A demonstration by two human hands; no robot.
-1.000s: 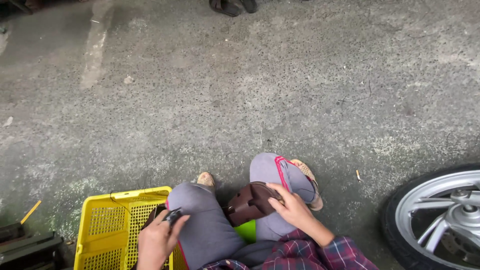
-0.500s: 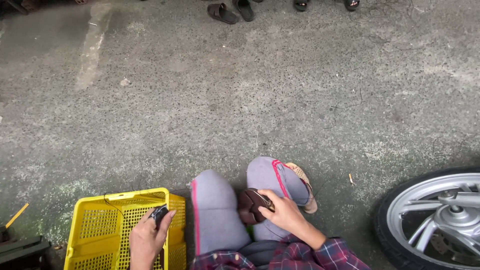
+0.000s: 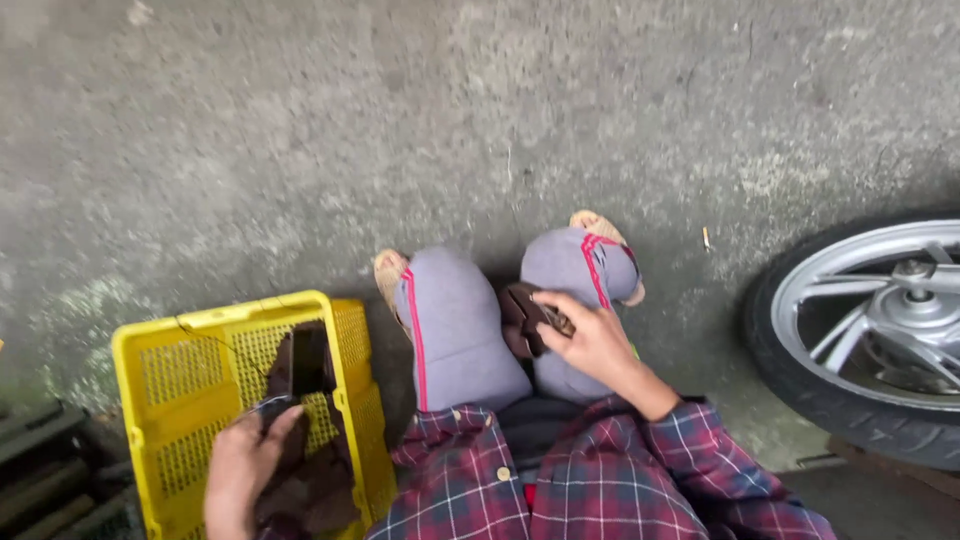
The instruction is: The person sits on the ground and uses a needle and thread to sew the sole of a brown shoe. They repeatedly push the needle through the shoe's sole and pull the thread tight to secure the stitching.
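Left hand (image 3: 245,470) closed on dark rag (image 3: 300,375) inside yellow crate (image 3: 150,340), near its right wall; rag's long axis runs up from fingers. Right hand (image 3: 590,335) grips dark brown part (image 3: 522,315) between knees (exact kind unclear), well apart from crate.

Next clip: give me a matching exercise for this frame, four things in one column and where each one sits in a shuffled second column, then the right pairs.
Things
1. left hand
2. right hand
3. yellow crate
4. wheel

Places
A. on the concrete at the right edge of the view
B. between the knees, holding a dark brown part
C. on the ground at the lower left
D. inside the crate, on a dark cloth

Pairs: 1-D, 2-B, 3-C, 4-A
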